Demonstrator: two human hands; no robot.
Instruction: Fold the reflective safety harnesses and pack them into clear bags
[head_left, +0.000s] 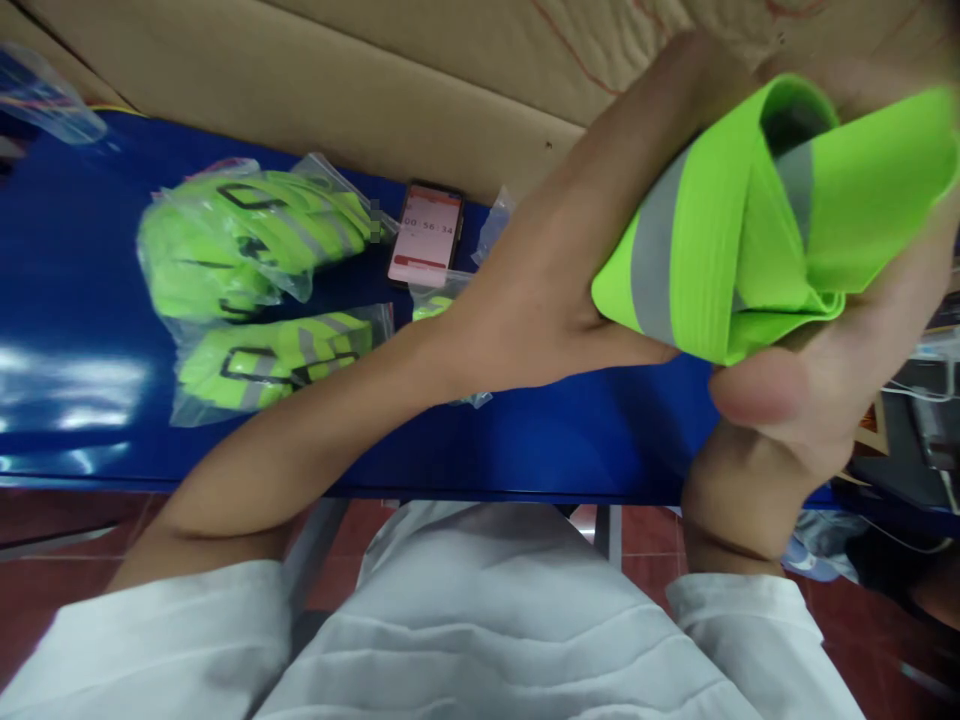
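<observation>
A neon-green strap with grey stripes (701, 240) is looped and folded into a thick bundle, raised above the table at the upper right. My left hand (570, 260) grips the bundle from its left side, with the fingers partly behind it. On the other side my right hand (840, 370) holds the folded end, its thumb pressed near the bottom edge. One loose flap of the green material sticks out to the right over the right palm.
Clear bags of green striped items (247, 240) lie at the left of the blue table (67, 300), with another bag (277, 360) below them. A phone showing a timer (426, 235) lies near the tan padded backing (315, 80). Cables and dark objects are at the far right.
</observation>
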